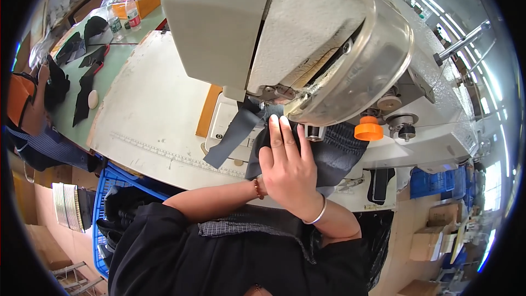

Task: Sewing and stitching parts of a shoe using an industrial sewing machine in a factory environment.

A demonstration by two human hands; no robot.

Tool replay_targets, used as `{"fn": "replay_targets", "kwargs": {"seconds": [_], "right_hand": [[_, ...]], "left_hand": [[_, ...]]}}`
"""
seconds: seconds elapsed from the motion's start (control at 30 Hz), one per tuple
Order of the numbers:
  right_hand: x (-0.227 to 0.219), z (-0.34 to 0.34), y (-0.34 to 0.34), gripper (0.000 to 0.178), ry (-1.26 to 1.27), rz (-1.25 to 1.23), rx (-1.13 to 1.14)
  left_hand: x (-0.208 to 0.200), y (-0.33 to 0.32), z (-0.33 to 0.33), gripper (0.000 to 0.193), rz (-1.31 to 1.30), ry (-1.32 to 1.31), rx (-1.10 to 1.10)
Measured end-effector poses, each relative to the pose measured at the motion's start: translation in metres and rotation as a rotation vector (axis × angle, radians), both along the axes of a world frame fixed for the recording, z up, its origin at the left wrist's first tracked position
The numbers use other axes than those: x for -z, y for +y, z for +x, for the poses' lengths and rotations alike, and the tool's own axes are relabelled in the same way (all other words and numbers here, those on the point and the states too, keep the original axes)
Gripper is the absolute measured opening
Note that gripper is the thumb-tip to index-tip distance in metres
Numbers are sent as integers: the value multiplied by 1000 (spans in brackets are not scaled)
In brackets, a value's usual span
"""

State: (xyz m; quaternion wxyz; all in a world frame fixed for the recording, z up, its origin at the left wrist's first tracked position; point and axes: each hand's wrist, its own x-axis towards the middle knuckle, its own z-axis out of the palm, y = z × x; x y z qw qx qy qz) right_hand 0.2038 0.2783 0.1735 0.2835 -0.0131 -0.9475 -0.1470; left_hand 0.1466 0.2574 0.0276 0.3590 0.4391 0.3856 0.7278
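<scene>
My right hand [290, 167] lies flat, fingers straight and closed together, pressing the dark grey fabric piece [329, 156] onto the white sewing table [153, 115] just before the needle of the cream industrial sewing machine [307, 38]. My left hand is hidden beneath it; I cannot tell its grip. I judge I am feeding a seam: next, steady guiding along the grey strap [233, 134].

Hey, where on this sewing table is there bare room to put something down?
The broad white tabletop left of the sewing machine is bare, bordered by the green table beyond and the blue crate at its near edge. Under the machine head it is crowded: the right hand presses dark fabric there, beside a grey strap.
</scene>
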Motion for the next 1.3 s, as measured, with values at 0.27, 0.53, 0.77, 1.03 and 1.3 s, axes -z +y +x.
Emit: {"fn": "replay_targets", "kwargs": {"seconds": [0.27,0.53,0.77,1.03,1.3], "right_hand": [[4,-3,-8,17,16,-59,-34],[2,-9,-22,16,30,-87,52],[-2,-8,-27,17,2,-136,91],[-2,-10,-32,19,4,-168,133],[-6,-16,-36,15,15,-127,160]], "left_hand": [[-30,-123,-129,26,-539,579,-438],[-127,-119,-164,65,-95,1337,-521],[-137,-92,-151,40,155,1367,-435],[-150,-90,-146,25,53,998,-359],[-161,-97,-141,31,67,1449,-418]]}}
